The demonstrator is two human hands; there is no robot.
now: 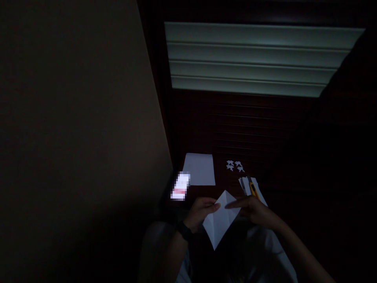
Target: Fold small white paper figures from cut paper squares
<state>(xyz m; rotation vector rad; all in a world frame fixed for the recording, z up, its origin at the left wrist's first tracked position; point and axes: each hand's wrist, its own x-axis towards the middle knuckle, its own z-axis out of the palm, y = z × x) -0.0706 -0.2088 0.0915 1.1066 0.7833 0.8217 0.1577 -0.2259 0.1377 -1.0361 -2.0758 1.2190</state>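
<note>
From my distant place I see the left hand with its grip closed narrowly on a creased paper, thumb above. This paper is thin, four-cornered and pointed, with straight fold lines; it is nearer to me than the flat white sheet, and slightly to its right. The right hand has a forefinger stretched over the paper's right part; whether its grip pinches, I cannot tell. On the dark counter, a bright rectangle, blurred into blocks, overlaps the near left corner of the sheet. To the right of the sheet are four small angular paper pieces; farther right and nearer, a smooth yellow cutter lies upon white papers. Beyond the sheet rise ribbed horizontal slats, partly lit.
</note>
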